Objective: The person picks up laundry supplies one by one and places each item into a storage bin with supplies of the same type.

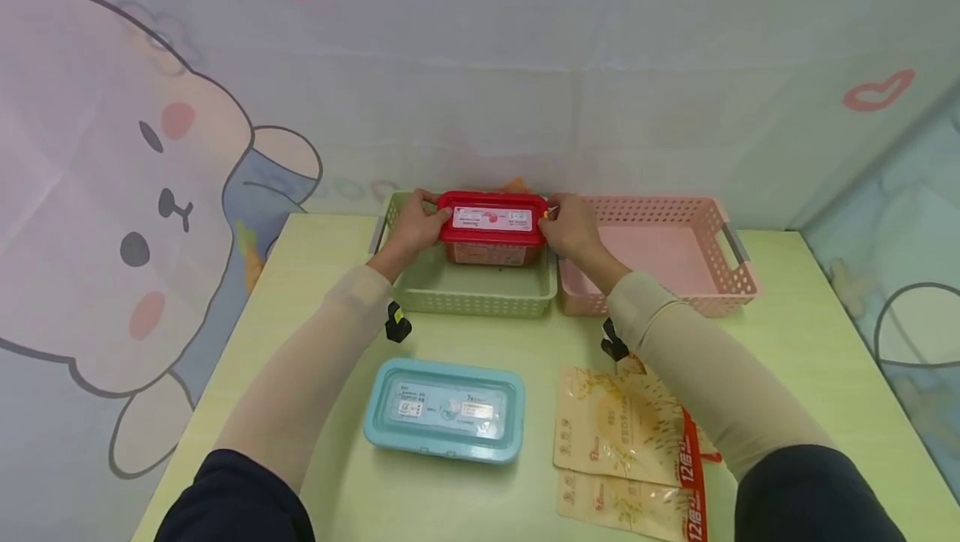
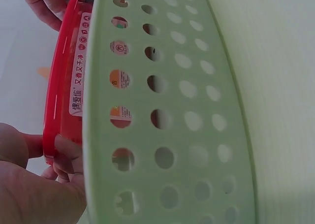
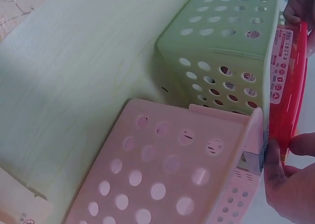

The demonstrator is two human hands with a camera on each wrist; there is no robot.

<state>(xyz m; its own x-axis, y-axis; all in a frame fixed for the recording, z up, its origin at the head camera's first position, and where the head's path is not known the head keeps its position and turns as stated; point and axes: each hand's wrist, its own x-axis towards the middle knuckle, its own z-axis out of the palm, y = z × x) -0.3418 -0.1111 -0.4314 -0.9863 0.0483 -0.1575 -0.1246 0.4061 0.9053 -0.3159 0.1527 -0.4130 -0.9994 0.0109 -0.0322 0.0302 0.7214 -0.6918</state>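
Note:
A plastic box with a red lid (image 1: 492, 235) and a white-pink label sits inside the green basket (image 1: 472, 302), toward its back. My left hand (image 1: 414, 229) grips the left end of the lid, thumb on top. At the opposite end my right hand (image 1: 573, 229) pinches the lid between thumb and fingers. In the left wrist view the red-lidded box (image 2: 66, 81) shows above the rim of the basket, and its lower part appears through the holes. The right wrist view has the right hand (image 3: 290, 179) at the near end of the lid.
A pink basket (image 1: 660, 258) stands close against the green one on the right. Nearer on the table (image 1: 337, 434) lies a box with a light-blue lid (image 1: 444, 410). Yellow packets with red edges (image 1: 622, 429) overlap each other under the right forearm. A printed curtain (image 1: 487, 67) hangs behind.

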